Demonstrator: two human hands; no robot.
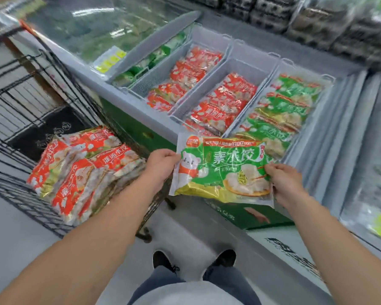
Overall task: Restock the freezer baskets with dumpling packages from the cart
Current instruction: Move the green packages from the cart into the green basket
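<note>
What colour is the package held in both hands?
Mainly green, with a yellow bottom edge, seen in the head view: dumpling package.

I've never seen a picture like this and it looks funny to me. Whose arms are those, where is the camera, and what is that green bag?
The camera sits on a person's head and looks down, so you see their own two arms, and their shoes near the bottom. The left hand and the right hand each pinch one end of a green bag of frozen dumplings. That is their grip on it. In front is an open shop freezer with baskets inside. Two baskets hold red bags, and the basket on the right holds more green bags. On the left is a black wire cart with a pile of red bags waiting.
</note>
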